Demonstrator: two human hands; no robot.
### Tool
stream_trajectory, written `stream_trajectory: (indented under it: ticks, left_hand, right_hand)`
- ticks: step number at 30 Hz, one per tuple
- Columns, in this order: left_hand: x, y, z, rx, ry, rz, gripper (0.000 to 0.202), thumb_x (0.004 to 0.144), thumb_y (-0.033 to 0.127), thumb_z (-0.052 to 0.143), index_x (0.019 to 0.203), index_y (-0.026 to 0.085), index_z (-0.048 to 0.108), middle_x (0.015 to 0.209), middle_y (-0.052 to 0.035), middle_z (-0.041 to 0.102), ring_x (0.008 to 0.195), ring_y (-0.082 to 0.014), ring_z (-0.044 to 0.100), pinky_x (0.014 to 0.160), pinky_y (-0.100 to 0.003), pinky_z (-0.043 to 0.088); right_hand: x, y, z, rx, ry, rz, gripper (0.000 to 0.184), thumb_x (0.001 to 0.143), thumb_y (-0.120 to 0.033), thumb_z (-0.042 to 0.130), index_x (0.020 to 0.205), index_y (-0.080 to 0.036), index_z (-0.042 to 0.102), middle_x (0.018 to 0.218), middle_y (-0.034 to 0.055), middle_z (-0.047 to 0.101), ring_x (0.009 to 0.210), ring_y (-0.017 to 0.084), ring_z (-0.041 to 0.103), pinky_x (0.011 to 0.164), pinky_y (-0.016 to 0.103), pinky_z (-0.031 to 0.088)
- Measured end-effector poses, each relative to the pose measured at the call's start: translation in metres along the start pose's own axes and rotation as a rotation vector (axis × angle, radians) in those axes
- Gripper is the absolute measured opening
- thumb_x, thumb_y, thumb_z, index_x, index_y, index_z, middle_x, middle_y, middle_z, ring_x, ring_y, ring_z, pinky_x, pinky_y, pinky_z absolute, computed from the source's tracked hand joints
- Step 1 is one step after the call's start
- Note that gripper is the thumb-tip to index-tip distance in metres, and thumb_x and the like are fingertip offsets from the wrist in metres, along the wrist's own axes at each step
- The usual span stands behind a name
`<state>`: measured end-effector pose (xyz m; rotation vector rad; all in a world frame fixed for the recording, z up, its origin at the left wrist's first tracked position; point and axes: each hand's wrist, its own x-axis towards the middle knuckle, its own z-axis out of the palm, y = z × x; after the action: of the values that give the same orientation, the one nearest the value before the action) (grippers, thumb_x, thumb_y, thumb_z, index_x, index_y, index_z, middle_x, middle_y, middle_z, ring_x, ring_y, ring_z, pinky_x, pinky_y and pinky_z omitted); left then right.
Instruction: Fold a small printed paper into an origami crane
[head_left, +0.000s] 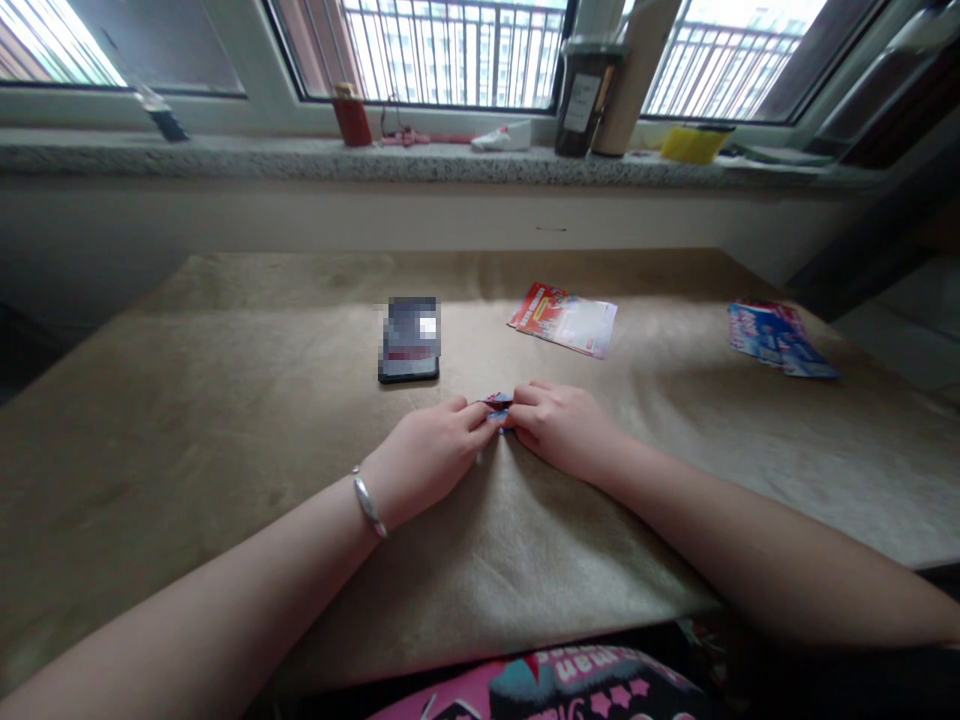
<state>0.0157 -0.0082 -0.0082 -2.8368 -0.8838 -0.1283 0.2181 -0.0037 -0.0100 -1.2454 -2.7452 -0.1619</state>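
Fingers of L hand and R hand are closed on one small piece of printed paper, each hand pinching approx. its own end. It lies at 2 o'clock from L hand and at 9–10 o'clock from R hand, on the table or just above; I cannot tell which. Much of it is hidden by the fingers. I judge it is v. light, thin, rather stiff for paper, poss. slippery if the print is coated, and easy to crease or tear. Best hold is prob. at two opp. edges, w/ thumb and index finger, w/o strong pulling. Farther out from it: phone at 10 o'clock, near; red-and-white leaflet at 1 o'clock; blue leaflets betw. 2 and 3 o'clock, well apart.
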Motion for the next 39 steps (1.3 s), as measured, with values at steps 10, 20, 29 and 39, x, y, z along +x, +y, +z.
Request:
stream_trajectory:
  ticks: [10, 20, 29, 39]
  left_hand:
    - [0.001, -0.007, -0.006, -0.031, 0.007, 0.029, 0.035, 0.084, 0.014, 0.051, 0.118, 0.018, 0.058, 0.105, -0.0067, 0.063, 0.083, -0.0210, 0.053, 0.075, -0.035, 0.050]
    - [0.001, -0.002, -0.006, -0.048, 0.028, -0.044, 0.029, 0.085, 0.017, 0.050, 0.111, 0.017, 0.062, 0.101, -0.0068, 0.063, 0.091, -0.0226, 0.055, 0.085, -0.040, 0.046]
    - [-0.001, -0.008, -0.007, -0.095, 0.043, -0.025, 0.026, 0.086, 0.016, 0.050, 0.107, 0.019, 0.065, 0.102, -0.0065, 0.065, 0.087, -0.0205, 0.058, 0.083, -0.038, 0.047]
    - [0.001, 0.001, -0.007, -0.081, 0.061, -0.087, 0.025, 0.088, 0.018, 0.047, 0.104, 0.016, 0.067, 0.101, -0.0084, 0.065, 0.089, -0.0214, 0.058, 0.082, -0.038, 0.049]
  right_hand:
    - [-0.002, 0.006, -0.003, 0.057, -0.019, -0.006, 0.021, 0.090, -0.022, 0.048, 0.088, -0.022, 0.069, 0.086, 0.0033, 0.065, 0.079, 0.016, 0.056, 0.064, 0.027, 0.034]
    - [-0.002, 0.004, -0.005, 0.049, -0.021, -0.005, 0.022, 0.089, -0.021, 0.048, 0.092, -0.022, 0.070, 0.090, 0.0051, 0.065, 0.081, 0.016, 0.054, 0.066, 0.027, 0.036]
    - [-0.006, 0.014, -0.006, 0.129, 0.002, -0.009, 0.023, 0.086, -0.018, 0.052, 0.093, -0.026, 0.072, 0.089, 0.0018, 0.068, 0.077, 0.015, 0.056, 0.066, 0.026, 0.036]
    - [-0.005, 0.015, -0.008, 0.121, 0.005, -0.029, 0.022, 0.087, -0.021, 0.051, 0.090, -0.025, 0.073, 0.087, 0.0023, 0.067, 0.075, 0.015, 0.055, 0.064, 0.026, 0.036]
